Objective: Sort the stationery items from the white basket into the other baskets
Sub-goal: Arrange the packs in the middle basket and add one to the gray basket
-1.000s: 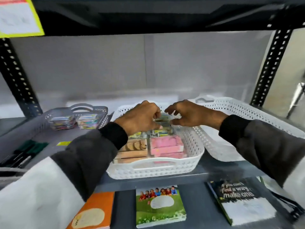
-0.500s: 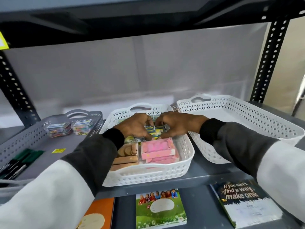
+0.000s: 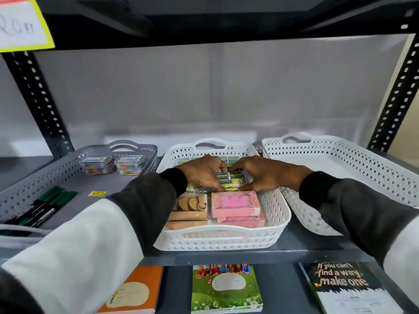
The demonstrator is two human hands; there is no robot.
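In the middle white basket [image 3: 278, 214], the left hand [image 3: 201, 173] and right hand [image 3: 263, 175] press in from opposite sides on the small blue-and-yellow boxes [image 3: 230, 181] lying directly between them, fingers curled against them

Soft even light, edges bowed, slight blur, perhaps motion

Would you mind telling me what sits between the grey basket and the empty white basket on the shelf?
In the head view, the filled white basket stands between the grey basket and the empty white basket; both hands reach into it.
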